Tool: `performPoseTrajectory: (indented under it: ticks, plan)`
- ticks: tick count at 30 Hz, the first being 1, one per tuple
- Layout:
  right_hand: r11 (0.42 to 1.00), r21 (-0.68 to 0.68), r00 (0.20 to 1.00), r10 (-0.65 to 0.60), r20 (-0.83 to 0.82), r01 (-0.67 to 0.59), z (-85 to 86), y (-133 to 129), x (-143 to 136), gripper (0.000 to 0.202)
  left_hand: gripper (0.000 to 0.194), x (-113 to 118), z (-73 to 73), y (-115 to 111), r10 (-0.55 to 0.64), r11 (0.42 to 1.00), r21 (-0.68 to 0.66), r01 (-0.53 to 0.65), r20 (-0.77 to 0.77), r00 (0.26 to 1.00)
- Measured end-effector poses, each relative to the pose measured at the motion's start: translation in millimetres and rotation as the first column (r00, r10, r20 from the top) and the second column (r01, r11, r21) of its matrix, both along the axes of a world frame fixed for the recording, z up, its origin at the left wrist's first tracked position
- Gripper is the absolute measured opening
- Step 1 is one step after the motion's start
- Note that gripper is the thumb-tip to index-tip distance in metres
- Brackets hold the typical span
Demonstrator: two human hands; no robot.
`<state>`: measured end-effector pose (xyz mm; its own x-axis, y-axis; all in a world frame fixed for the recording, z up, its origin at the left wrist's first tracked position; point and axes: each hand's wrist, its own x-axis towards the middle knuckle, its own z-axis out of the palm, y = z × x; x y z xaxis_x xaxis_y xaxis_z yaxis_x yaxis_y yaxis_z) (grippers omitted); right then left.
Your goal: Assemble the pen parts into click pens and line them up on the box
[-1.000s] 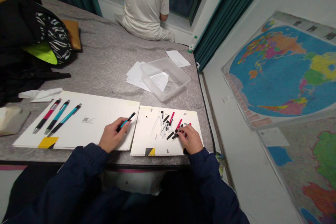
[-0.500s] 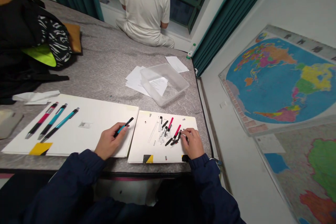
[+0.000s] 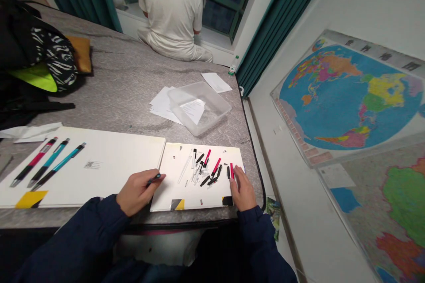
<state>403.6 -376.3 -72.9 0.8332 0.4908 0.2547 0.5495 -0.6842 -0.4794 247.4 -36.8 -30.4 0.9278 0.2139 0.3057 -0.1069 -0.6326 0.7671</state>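
Observation:
My left hand (image 3: 139, 191) is closed round a pen part (image 3: 154, 179) with a dark tip end, over the right edge of the large white board (image 3: 113, 159). Most of that part is hidden by my fingers. At the right side of the small white board (image 3: 206, 199), my right hand (image 3: 244, 189) has its thumb and fingertips closed at a red pen barrel (image 3: 232, 170). A short black grip (image 3: 228, 172) lies just left of it. Several loose pen parts (image 3: 202, 168), red, black and clear, are scattered on the small board, among them thin clear tubes and tiny metal pieces.
Three assembled pens (image 3: 59, 161), one red and two teal, lie on the large board. Behind are a clear plastic bin (image 3: 212, 119), papers (image 3: 162, 108), a bottle (image 3: 233, 65) and a black backpack (image 3: 40, 53). A person (image 3: 169, 13) sits at the window, back turned.
The view has shifted slightly. My left hand has tilted its pen part, so less of it shows. My right hand has moved off the black parts toward the board's right edge, where a red barrel shows.

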Motion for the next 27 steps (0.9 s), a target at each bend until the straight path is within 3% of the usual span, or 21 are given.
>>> performPoseTrajectory:
  ticks: [3,5,10,16,19,22,24,27]
  plan:
    - [0.999,0.017,0.999,-0.031,-0.026,0.032,-7.0,1,-5,0.046,0.025,19,14.2,-30,-0.294,0.931,0.225,0.286,0.003,0.956]
    - [0.998,0.034,0.999,-0.046,-0.026,0.047,-10.7,2,-7,0.047,0.03,33,15.7,-51,-0.36,0.87,0.352,0.346,-0.027,0.933]
    - [0.997,0.046,0.998,-0.054,-0.02,0.055,-14.6,1,-8,0.046,0.042,59,-0.9,-89,-0.315,0.781,0.515,0.354,-0.164,0.935]
    - [0.997,0.045,0.998,-0.064,0.019,0.063,-18.0,3,-8,0.045,0.048,58,-13.8,-91,-0.245,0.756,0.558,0.342,-0.244,0.938]
    - [0.994,0.062,0.994,-0.089,0.059,0.085,-20.1,5,-9,0.043,0.05,54,-19.0,-84,-0.261,0.761,0.543,0.354,-0.244,0.934]
    - [0.993,0.072,0.993,-0.102,0.064,0.097,-20.1,6,-9,0.042,0.049,51,-25.8,-81,-0.268,0.813,0.486,0.321,-0.177,0.947]
    - [0.991,0.088,0.994,-0.1,0.043,0.096,-19.1,6,-9,0.042,0.047,46,-28.3,-80,-0.274,0.872,0.395,0.29,-0.098,0.957]
    - [0.984,0.145,0.994,-0.105,0.005,0.103,-17.5,4,-9,0.042,0.042,33,-25.3,-76,-0.218,0.967,0.139,0.215,0.005,0.976]
